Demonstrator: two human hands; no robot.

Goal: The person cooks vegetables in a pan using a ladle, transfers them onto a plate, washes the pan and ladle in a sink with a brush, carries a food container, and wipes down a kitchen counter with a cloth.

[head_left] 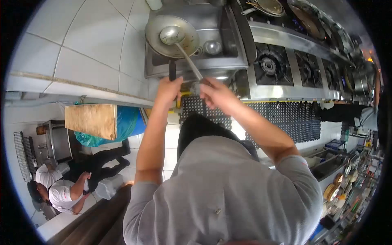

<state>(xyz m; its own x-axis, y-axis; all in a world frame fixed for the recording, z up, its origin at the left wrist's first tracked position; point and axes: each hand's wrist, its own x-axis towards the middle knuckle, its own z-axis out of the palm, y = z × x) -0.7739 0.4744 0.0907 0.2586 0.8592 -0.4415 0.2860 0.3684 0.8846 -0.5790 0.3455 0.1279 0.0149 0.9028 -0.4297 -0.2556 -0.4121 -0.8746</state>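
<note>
A wide metal frying pan (190, 34) hangs over the left part of a steel sink (228, 38), and bits of food residue cling to its inside. My left hand (168, 90) is wrapped round the pan's black handle. In my right hand (216, 93) is the handle of a long steel ladle (185, 57). The ladle's round bowl lies over the inside of the pan; whether it touches the pan I cannot tell. Beside the pan, down in the sink, sits a small shiny metal bowl-like piece (212, 47).
Gas burners (268, 65) run along the right of the sink, with pans (269, 6) on the back row. A black perforated rubber mat (286, 120) covers the floor. At left, a wooden board (90, 121) stands by a blue bin (136, 122); another person (67, 188) is beyond it.
</note>
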